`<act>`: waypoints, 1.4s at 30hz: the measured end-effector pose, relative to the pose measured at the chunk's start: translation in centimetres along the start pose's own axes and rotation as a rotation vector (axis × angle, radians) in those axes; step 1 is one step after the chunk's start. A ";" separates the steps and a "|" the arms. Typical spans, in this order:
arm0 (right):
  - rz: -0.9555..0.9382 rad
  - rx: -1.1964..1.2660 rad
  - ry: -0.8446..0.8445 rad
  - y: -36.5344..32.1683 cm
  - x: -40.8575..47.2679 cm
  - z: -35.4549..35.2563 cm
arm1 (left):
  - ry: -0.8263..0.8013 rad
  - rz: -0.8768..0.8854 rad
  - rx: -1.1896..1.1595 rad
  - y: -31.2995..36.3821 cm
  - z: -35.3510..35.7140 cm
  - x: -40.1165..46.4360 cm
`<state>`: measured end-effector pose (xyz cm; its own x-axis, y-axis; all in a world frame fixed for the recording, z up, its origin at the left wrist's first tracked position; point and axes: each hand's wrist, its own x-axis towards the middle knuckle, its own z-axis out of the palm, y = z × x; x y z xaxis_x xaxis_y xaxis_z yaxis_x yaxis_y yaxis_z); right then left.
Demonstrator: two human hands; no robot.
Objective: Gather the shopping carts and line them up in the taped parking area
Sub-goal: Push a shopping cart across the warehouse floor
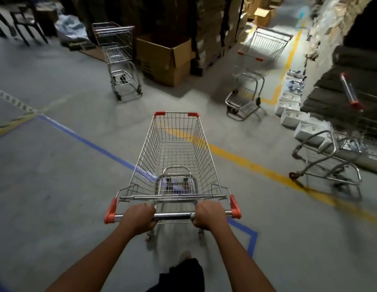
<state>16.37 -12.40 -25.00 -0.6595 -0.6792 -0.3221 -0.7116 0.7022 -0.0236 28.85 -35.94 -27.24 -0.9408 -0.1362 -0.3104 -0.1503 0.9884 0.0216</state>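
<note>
A wire shopping cart (175, 152) with red corner caps stands straight in front of me, its basket empty. My left hand (140, 217) and my right hand (208, 214) both grip its metal handle bar (172, 216). Blue tape (86, 140) runs on the floor from the left under the cart and turns a corner at my right (251, 239). A second cart (118, 60) stands at the back left. A third cart (255, 66) is at the back right. A fourth cart (334, 150) sits at the right edge, partly cut off.
An open cardboard box (166, 57) stands between the two far carts. Stacked goods and white boxes (297, 114) line the right side. A yellow floor line (246, 163) crosses diagonally on the right. Dark chairs (21, 24) are at the far left. My foot (184, 256) shows below the cart.
</note>
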 end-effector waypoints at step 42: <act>-1.078 -0.371 0.044 32.6 59.0 -19.4 | -0.014 -1.065 -0.355 11.7 -16.6 48.3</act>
<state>-50.41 -33.77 -26.41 0.3361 -0.9022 -0.2704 -0.9354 -0.3532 0.0156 -23.37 -32.07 -26.16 -0.2776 -0.8973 -0.3433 -0.9561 0.2928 0.0079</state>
